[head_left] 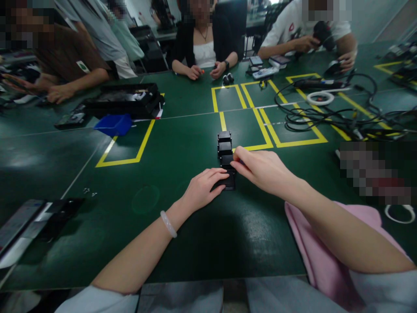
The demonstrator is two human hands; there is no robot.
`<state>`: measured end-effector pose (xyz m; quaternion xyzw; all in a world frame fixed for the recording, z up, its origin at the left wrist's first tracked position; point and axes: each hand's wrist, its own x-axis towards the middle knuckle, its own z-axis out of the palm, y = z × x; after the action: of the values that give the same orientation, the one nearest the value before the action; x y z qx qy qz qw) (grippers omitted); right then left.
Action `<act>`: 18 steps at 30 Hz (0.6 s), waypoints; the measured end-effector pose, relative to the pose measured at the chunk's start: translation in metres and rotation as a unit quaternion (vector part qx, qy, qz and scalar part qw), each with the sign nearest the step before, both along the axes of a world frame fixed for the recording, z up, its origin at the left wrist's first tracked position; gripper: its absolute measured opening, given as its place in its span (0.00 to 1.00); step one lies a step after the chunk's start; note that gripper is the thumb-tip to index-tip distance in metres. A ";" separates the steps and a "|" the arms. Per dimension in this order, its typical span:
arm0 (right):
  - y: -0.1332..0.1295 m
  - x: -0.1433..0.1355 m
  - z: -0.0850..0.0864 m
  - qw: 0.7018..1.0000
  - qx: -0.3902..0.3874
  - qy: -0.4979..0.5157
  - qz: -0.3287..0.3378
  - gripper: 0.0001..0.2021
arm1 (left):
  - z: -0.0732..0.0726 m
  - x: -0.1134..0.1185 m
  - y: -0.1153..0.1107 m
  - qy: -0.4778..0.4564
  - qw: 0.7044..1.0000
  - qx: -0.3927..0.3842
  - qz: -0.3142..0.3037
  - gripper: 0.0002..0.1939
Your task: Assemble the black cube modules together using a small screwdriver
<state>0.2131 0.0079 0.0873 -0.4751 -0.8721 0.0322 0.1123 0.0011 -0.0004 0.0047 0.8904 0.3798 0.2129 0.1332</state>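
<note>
A short row of black, square block-like pieces [224,147] runs away from me on the green table. At its near end lies a flatter black square piece [230,181]. My left hand [206,187], with a pale bracelet at the wrist, has its thumb and fingers closed over the left side of that near piece, covering part of it. Thumb and forefinger of my right hand [257,169] pinch together at the right edge of the row, just beyond the left fingertips. Whatever sits between those right fingertips is too small and hidden to make out.
Yellow tape outlines [270,145] mark the green tabletop [182,248]. A blue tray [114,124] and black case [124,100] stand left. Cables [302,119] lie right, a pink cloth [312,243] under my right forearm. Small metal bits [89,191] lie left. Several people sit opposite.
</note>
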 end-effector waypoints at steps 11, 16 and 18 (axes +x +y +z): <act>0.000 0.000 0.000 1.000 0.007 0.006 -0.011 0.10 | 0.000 0.000 0.000 0.001 1.000 -0.003 -0.001 0.15; 0.001 0.000 -0.001 1.000 0.005 -0.021 -0.021 0.11 | -0.001 0.000 0.000 -0.002 1.000 -0.001 -0.003 0.15; 0.001 0.000 -0.001 1.000 0.005 -0.010 -0.019 0.10 | 0.000 0.000 0.000 -0.003 1.000 -0.002 -0.004 0.15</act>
<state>0.2132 0.0092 0.0862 -0.4912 -0.8643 0.0203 0.1063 0.0010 -0.0004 0.0043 0.8908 0.3767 0.2139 0.1370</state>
